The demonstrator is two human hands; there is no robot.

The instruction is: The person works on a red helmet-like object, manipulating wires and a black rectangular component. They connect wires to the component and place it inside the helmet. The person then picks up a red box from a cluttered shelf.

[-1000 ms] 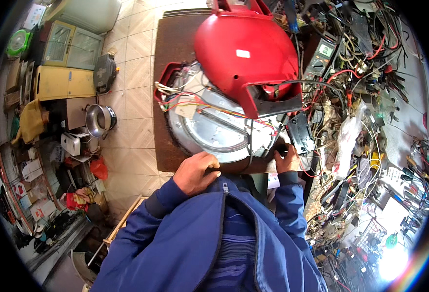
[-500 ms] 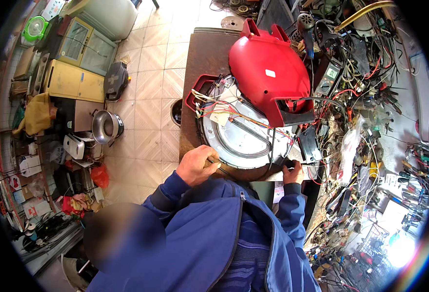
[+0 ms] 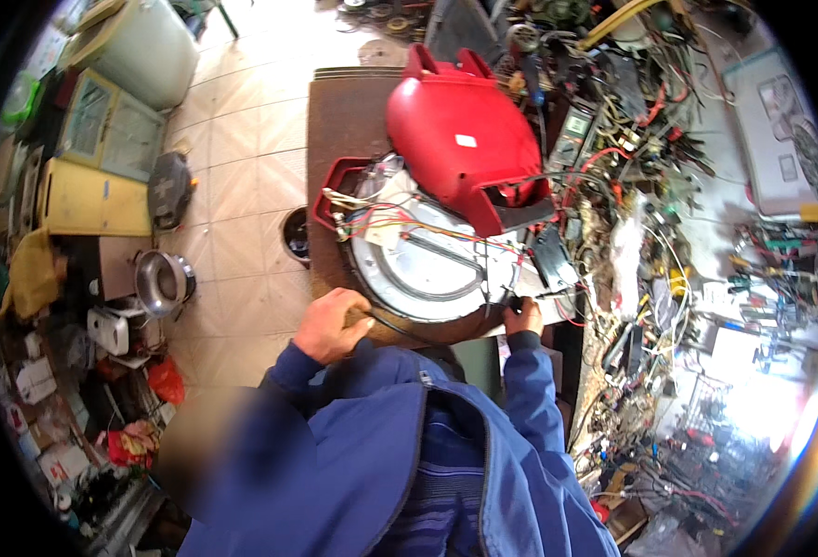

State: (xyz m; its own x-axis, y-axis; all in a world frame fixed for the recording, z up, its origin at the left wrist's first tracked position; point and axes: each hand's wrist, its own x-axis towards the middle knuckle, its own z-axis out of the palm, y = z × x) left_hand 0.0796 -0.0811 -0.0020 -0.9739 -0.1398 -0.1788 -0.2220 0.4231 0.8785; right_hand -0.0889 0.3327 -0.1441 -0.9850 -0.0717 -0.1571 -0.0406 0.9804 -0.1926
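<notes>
My left hand [image 3: 335,325] is closed at the table's near edge, thumb against fingers, on a thin black cable [image 3: 390,327]. The cable runs from its fingertips toward the right, along the front of a round silver metal pan [image 3: 428,302]. To the right of the pan, my right hand [image 3: 524,318] pinches a small dark piece, mostly covered by the fingers. Red, yellow and white wires [image 3: 400,221] lie across the back of the pan. Behind it rests a red plastic appliance housing [image 3: 465,130]. A flat black part [image 3: 552,260] sits beyond my right hand.
The brown table [image 3: 339,111] carries the appliance. Along the right are tangled cables, tools and a multimeter [image 3: 576,123]. On the left, past the tiled floor [image 3: 242,195], stand a yellow cabinet [image 3: 98,200] and a steel pot [image 3: 161,283]. A dark bucket [image 3: 295,232] touches the table's left side.
The whole view has shifted, so table and appliance appear farther left. Both hands keep nearly the same places beside the pan, still closed.
</notes>
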